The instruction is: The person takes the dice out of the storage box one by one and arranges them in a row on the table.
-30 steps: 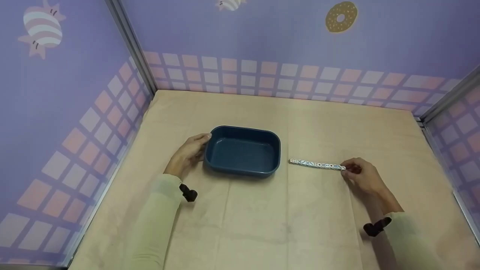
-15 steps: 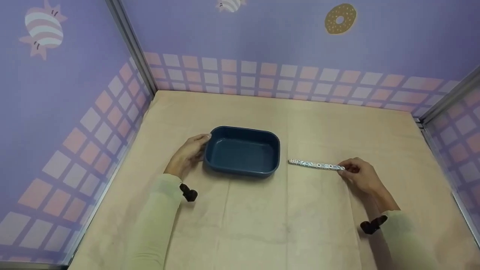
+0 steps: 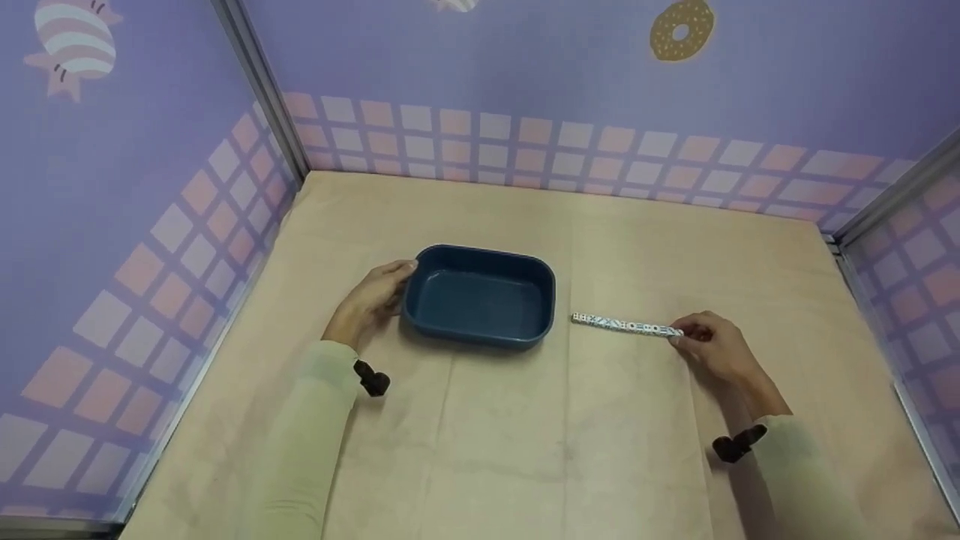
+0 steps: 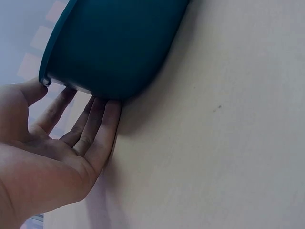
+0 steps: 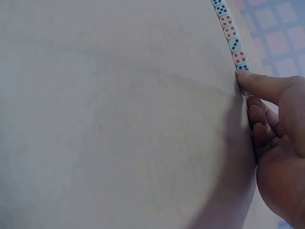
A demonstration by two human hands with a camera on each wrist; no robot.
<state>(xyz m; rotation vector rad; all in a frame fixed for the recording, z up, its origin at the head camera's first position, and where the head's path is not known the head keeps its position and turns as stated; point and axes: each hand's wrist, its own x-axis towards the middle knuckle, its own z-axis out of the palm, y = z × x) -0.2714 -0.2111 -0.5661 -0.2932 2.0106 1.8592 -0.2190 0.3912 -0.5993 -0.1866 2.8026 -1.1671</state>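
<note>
A dark blue rectangular tub (image 3: 480, 339), seen from above in the head view, stands on the cloth-covered table. At its left end is my left hand (image 3: 373, 296). The left wrist view shows fairly straight fingers (image 4: 102, 131) touching the tub's outer wall (image 4: 114, 43), with the thumb up at the rim. Right of the tub lies a straight row of small white dice (image 3: 622, 325) with red and blue dots, apart from the tub. My right hand (image 3: 716, 349) pinches the row's right end between thumb and index finger. In the right wrist view the remaining fingers curl beside the dice (image 5: 230, 32).
A creased beige cloth (image 3: 510, 435) covers the table. Purple panels with pink and white squares (image 3: 525, 142) enclose its back and sides, joined by metal corner posts (image 3: 266, 90). Dark wrist cameras (image 3: 371, 379) hang below both sleeves.
My right hand has shifted slightly left at the end of the dice row. My left hand and the tub keep their places; the head view has tilted a little.
</note>
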